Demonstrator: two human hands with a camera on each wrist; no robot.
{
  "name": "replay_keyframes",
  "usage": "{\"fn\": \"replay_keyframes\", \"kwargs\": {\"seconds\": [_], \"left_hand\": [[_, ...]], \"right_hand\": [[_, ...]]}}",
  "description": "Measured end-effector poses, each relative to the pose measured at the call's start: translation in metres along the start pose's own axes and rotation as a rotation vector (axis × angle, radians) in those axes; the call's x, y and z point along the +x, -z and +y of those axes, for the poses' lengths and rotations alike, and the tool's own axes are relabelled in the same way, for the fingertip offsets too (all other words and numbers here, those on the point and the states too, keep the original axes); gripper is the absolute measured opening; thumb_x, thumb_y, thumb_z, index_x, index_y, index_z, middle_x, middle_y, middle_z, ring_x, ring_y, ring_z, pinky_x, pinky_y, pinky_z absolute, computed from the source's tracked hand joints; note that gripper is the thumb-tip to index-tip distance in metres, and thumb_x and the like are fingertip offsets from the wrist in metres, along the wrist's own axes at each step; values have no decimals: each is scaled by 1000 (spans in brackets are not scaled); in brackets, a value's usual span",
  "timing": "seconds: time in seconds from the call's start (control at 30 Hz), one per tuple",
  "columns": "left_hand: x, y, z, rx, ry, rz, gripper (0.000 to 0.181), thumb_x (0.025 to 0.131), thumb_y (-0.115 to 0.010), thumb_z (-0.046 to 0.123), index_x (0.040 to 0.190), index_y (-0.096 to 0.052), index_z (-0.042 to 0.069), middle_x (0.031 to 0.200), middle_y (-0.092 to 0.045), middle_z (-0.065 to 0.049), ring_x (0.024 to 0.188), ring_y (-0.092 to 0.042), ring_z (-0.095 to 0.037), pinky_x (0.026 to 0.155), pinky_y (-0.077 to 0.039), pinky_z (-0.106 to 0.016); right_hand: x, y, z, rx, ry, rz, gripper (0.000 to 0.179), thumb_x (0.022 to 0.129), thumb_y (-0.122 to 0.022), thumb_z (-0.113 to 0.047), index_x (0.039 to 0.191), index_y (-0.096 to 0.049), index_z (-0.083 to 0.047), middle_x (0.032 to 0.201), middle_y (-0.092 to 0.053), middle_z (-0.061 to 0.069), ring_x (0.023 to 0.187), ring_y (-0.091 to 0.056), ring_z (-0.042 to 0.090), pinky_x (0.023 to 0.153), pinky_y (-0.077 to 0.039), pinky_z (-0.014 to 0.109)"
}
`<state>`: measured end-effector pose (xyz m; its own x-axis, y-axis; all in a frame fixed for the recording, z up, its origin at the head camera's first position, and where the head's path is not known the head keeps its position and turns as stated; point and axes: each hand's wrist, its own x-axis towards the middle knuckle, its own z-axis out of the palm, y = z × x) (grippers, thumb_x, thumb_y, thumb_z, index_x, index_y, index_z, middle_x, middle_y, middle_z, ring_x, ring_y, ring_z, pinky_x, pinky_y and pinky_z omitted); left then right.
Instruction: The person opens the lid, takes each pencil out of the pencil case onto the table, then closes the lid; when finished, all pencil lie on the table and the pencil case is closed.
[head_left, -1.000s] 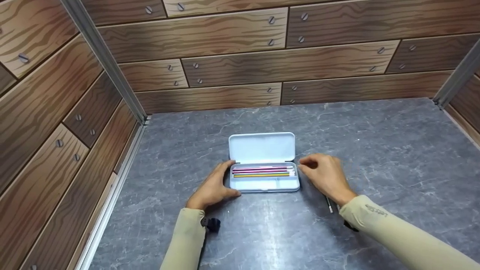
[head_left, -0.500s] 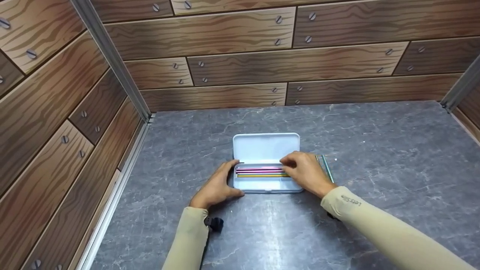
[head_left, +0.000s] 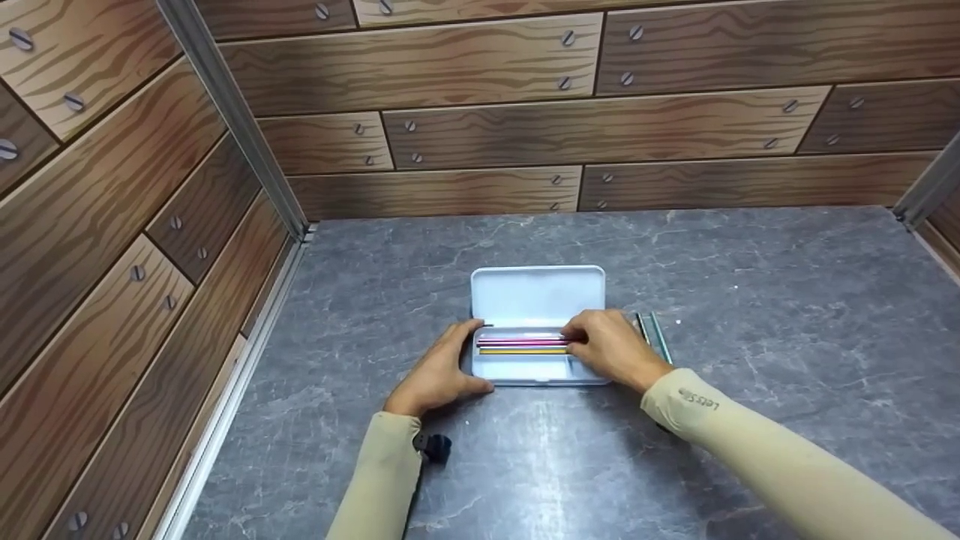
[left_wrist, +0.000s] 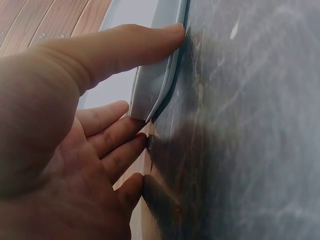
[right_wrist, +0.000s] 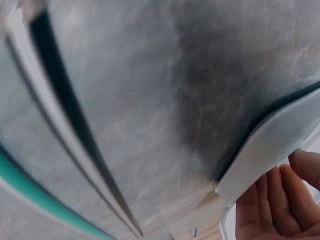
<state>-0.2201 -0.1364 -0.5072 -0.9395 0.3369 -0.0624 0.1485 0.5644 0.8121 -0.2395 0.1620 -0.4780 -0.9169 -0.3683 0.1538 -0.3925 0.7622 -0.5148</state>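
Clasping left grip [head_left: 435,373]: left end of pencil case [head_left: 521,368]
Pencils [head_left: 521,343]: inside, shown by head view alone
Right grip [head_left: 616,349]: over their ends, hold unclear
One second ago: it was beside the case

On a grey marbled desk [head_left: 360,300], a pale blue pencil case [head_left: 517,367] is lying with its lid open at the far side, and the left hand [head_left: 441,375] is holding its left end, thumb at the near corner and fingers at the far one. The right hand [head_left: 613,346] is covering the right ends of the pink and yellow pencils [head_left: 517,343] that are lying side by side in the rear compartment. Near that wrist, slender teal and dark pencils [head_left: 661,337] are lying on the desk.
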Motion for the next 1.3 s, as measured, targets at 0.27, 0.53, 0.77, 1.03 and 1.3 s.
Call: {"fn": "replay_keyframes", "kwargs": {"seconds": [0.27,0.53,0.77,1.03,1.3], "left_hand": [[0,0,-1,0,2,-3,102,85,-97,8,171,-42,10,173,-45,-19,164,-42,-37,138,-32,-56],[-1,2,-1,0,8,-16,104,84,-97,9,172,-41,13,176,-43,-18,166,-38,-36,139,-31,-56],[0,2,-2,-16,20,-23,104,85,-97,9,173,-40,14,177,-41,-17,167,-37,-36,138,-31,-57],[-1,2,1,-8,16,-23,104,85,-96,10,173,-40,14,175,-44,-17,165,-40,-34,138,-32,-55],[-2,2,0,-31,33,-25,105,85,-96,7,173,-40,15,176,-42,-17,166,-39,-35,138,-31,-55]], "right_hand": [[2,5,7,32,69,-62,20,91,-84,-3,111,-86,1,106,-86,16,99,-80,32,94,-65,54],[2,11,16,70,122,-166,19,97,-80,-5,114,-87,-4,111,-87,11,109,-81,34,100,-64,55],[2,10,16,97,102,-158,19,96,-82,-5,114,-87,-4,109,-87,9,105,-81,30,97,-65,50],[0,7,18,44,166,-135,17,96,-83,-5,113,-87,-4,108,-87,10,104,-82,31,97,-65,52],[0,4,20,86,159,-112,15,94,-84,-3,109,-87,-5,103,-86,8,97,-81,24,91,-67,43]]}}
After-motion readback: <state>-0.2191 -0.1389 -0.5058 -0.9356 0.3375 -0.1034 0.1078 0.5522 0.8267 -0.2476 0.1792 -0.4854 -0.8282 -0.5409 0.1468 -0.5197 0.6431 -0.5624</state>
